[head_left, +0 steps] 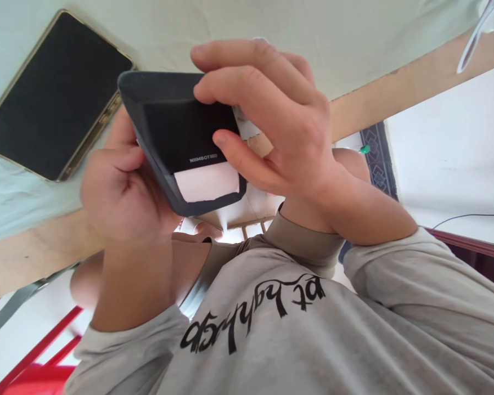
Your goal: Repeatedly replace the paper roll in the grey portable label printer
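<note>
A black label printer (181,129) marked NIIMBOT is held up at a tilt in front of my chest. A strip of blank pale label paper (208,184) shows in its lower opening. My left hand (125,186) is closed around the printer's left side, with most of its fingers hidden behind it. From the right, my right hand (271,109) has its bent fingers and thumb on the printer's upper and right part. What lies under the right palm is partly hidden. A dark-screened phone (57,99) in a clear case lies on the table to the left.
A pale cloth or plastic cover (160,27) lies over the table, whose wooden edge (370,104) runs across the view. At the upper right is a white loop (473,44). Something red with bars (45,367) stands at the lower left.
</note>
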Tool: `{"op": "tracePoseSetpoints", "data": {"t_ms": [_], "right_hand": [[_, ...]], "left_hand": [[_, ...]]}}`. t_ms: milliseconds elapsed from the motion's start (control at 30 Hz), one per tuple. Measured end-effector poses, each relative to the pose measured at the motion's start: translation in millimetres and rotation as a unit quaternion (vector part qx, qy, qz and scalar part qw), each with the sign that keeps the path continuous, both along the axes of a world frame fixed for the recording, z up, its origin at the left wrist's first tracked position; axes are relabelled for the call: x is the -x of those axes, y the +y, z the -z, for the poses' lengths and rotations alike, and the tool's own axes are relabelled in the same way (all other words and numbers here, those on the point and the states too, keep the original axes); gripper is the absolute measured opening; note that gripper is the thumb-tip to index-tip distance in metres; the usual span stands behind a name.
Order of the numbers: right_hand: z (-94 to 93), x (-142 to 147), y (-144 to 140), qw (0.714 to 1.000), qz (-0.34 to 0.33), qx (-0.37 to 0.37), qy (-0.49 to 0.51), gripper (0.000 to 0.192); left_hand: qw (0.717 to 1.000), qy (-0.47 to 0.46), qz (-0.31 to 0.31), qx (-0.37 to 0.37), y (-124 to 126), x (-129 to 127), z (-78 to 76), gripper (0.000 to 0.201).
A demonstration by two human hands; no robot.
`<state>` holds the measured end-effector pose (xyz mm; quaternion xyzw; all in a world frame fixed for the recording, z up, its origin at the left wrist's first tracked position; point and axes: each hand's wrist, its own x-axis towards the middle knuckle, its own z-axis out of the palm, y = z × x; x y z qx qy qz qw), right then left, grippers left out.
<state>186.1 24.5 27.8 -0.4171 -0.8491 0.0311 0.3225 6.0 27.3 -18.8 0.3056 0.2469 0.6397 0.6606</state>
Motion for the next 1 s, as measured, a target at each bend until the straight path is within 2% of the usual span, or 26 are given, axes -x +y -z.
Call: {"op": "tracePoseSetpoints", "data": {"t_ms": [133, 233, 367, 500, 600, 667, 767, 867, 933, 1000], "right_hand": [[-1.8, 1.7, -1.3, 1.0, -0.01, 0.011, -0.004, 0.042], [-2.2, 2.4, -1.0, 1.0, -0.013, 0.023, -0.014, 0.041], [1.3, 1.7, 2.6, 0.999, -0.034, 0.009, 0.006, 0.04], [1.8, 0.3, 3.0, 0.998, -0.05, 0.026, 0.015, 0.042], [-0.6, -0.4, 2.1, 0.997, -0.062, 0.036, 0.009, 0.047], [-2.5, -0.7, 1.7, 0.996, -0.065, 0.053, 0.001, 0.052], [-5.6, -1.3, 1.0, 0.995, -0.07, 0.068, -0.005, 0.052], [-8.9, -2.8, 0.8, 0.995, -0.085, 0.061, -0.002, 0.048], [-11.3, -3.9, 1.5, 0.994, -0.09, 0.068, 0.007, 0.048], [-13.8, -4.0, 2.6, 0.996, -0.076, 0.048, 0.026, 0.051]], "left_hand": [[0.999, 0.024, -0.021, -0.01, 0.3, 2.8, 2.7, 0.008], [0.998, 0.051, -0.027, -0.013, -1.9, 2.3, 0.8, 0.012], [0.997, 0.062, -0.035, 0.014, -3.5, 0.7, -1.7, 0.009], [0.996, 0.074, -0.041, 0.009, 3.5, 4.6, 8.4, 0.034], [0.996, 0.08, -0.031, -0.032, 8.1, 8.1, 15.6, 0.023], [0.997, 0.06, -0.033, -0.037, 6.9, 7.0, 13.4, 0.011], [0.998, 0.021, -0.066, 0.002, 0.8, 0.8, 1.0, 0.015], [0.999, -0.022, -0.048, -0.011, -3.6, -4.1, -9.3, 0.018], [0.999, -0.026, -0.025, -0.035, -3.5, -4.7, -9.6, 0.019], [0.999, 0.011, -0.034, -0.023, -1.9, -3.7, -4.6, 0.021]]}}
